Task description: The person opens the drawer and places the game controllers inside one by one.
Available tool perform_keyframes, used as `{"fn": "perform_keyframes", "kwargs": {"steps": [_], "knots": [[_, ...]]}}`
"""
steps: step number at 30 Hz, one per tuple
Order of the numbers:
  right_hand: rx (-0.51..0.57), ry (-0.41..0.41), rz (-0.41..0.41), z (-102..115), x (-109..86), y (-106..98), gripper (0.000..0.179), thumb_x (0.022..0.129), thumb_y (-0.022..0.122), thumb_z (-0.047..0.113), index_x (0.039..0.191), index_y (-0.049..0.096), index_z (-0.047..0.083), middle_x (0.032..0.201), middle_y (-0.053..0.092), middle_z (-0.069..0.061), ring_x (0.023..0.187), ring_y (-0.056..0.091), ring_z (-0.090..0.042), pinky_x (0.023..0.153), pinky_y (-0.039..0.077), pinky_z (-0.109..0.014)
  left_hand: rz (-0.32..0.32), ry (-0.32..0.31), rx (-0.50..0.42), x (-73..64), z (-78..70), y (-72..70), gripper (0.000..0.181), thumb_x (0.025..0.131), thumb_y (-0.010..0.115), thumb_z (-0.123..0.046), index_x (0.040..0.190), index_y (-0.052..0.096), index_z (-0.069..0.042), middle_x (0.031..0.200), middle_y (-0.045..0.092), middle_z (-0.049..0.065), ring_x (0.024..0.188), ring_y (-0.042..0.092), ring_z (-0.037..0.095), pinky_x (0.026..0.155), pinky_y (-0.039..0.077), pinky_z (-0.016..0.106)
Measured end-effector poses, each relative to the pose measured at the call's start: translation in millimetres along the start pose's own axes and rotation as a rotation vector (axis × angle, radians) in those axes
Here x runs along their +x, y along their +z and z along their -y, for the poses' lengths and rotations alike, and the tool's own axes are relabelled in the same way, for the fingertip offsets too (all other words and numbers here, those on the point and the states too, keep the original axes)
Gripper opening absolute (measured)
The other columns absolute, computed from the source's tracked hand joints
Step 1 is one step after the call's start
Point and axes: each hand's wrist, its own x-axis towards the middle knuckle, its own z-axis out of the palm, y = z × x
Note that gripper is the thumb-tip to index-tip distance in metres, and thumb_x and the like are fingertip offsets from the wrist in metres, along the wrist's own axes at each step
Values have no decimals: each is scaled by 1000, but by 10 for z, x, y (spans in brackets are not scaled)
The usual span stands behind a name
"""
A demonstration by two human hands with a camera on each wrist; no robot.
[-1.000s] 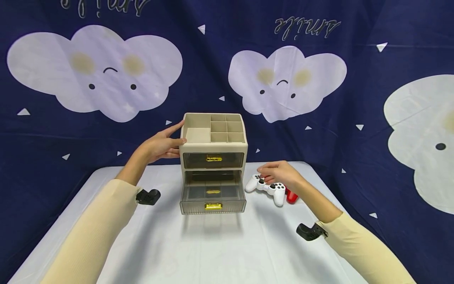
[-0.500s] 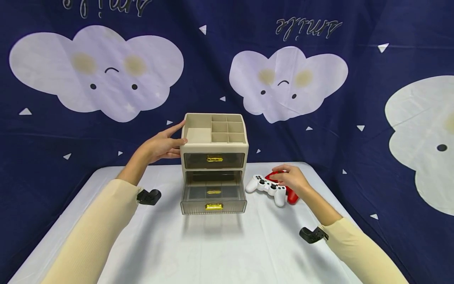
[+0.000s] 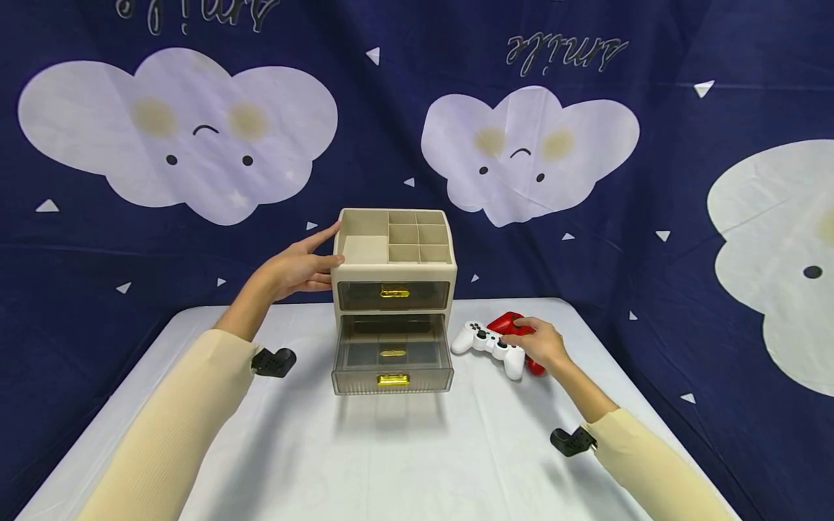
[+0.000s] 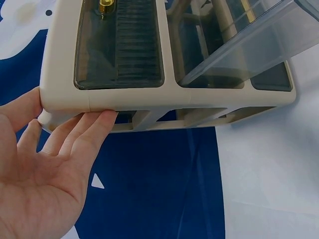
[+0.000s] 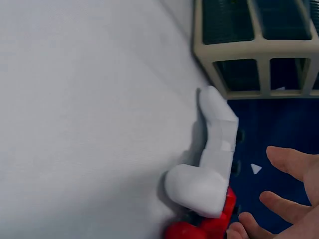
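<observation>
A cream desktop organizer (image 3: pixel 394 272) stands at the back middle of the table in the head view. Its smoky clear middle drawer (image 3: pixel 358 381) is pulled out, with gold handles on the fronts. My left hand (image 3: pixel 295 269) rests against the organizer's left side, its thumb at the top edge; the left wrist view shows several straight fingers (image 4: pixel 84 132) on the side frame. To the organizer's right lies a white game controller (image 3: pixel 485 340), overlapping a red controller (image 3: pixel 504 323). My right hand (image 3: pixel 546 344) hovers over both, fingers loosely spread and holding nothing in the right wrist view.
A white-covered table (image 3: pixel 391 463) lies beneath everything. Close behind hangs a navy curtain (image 3: pixel 378 145) printed with clouds. The open drawer juts forward between my two arms. The organizer's top (image 3: pixel 365 250) has several compartments.
My right hand has moved rightward, then lower and nearer over the controllers, uncovering more of the red one. The left hand and the organizer stay in place.
</observation>
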Motion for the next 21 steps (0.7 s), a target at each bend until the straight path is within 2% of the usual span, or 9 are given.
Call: {"fn": "perform_keyframes", "kwargs": {"steps": [8,11,17,21], "knots": [[-30,-39,-37,-93,-31,167,65,86,78,30,140,57,1,146,51,-29,135,46,-50,110,41,-58,-7,-2,-5,-3,4,2,78,108,52,-20,162,1,-45,157,37,23,131,56,43,111,45,53],[-33,-55,-59,-114,-40,224,66,85,78,28,140,56,1,144,54,-29,133,45,-52,111,36,-59,-5,-2,-2,0,6,3,78,108,52,-20,162,1,-44,157,38,23,131,56,43,110,47,52],[-109,-98,-121,-118,-68,304,65,81,80,27,137,59,1,134,61,-29,120,48,-56,104,30,-61,-3,-2,-4,9,10,1,78,108,52,-21,162,1,-45,156,39,23,131,56,42,111,46,52],[-122,-89,-133,-141,-68,344,65,80,81,27,136,59,1,133,61,-30,119,48,-55,104,29,-63,-4,-2,-6,10,8,0,78,108,53,-20,162,1,-45,155,40,23,131,57,42,111,46,53]]}}
